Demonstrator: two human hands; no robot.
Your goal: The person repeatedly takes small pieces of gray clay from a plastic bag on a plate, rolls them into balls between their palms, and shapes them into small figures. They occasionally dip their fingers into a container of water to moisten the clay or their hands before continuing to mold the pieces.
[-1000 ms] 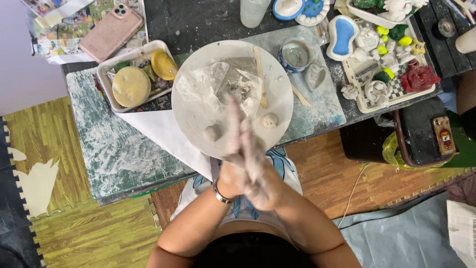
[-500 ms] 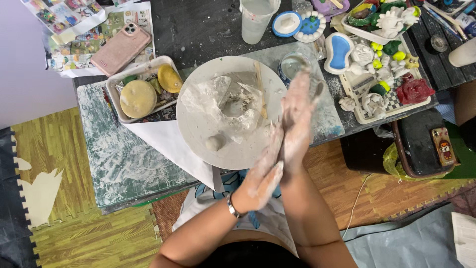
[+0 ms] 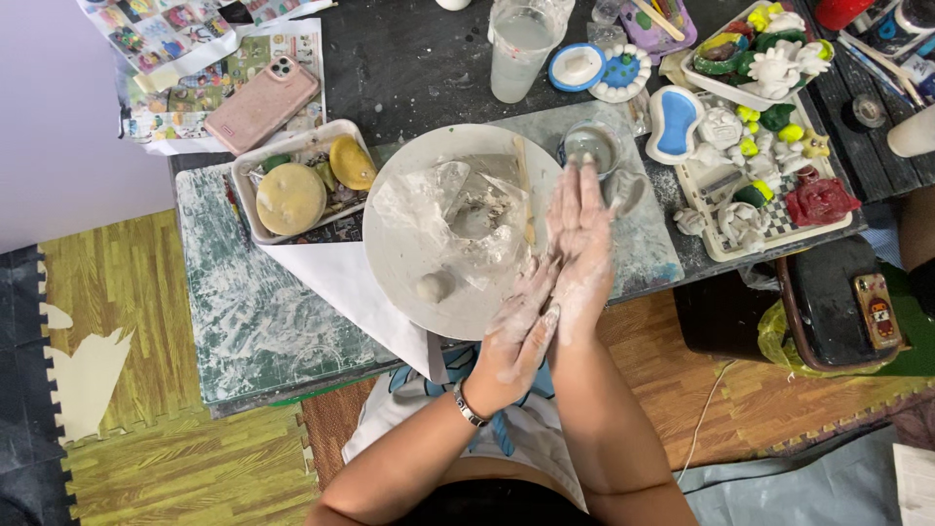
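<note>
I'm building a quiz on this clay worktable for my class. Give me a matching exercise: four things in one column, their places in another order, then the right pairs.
Things
1. small clay ball
2. pink phone
3. clear cup of cloudy water
4. red clay figure

Places
A. on the paper sheets at the table's far left
B. on the round white board, near its front edge
C. at the near right corner of the checkered tray
D. beyond the round board, beside a blue and white dish

Pairs: 1-B, 2-A, 3-D, 4-C
</note>
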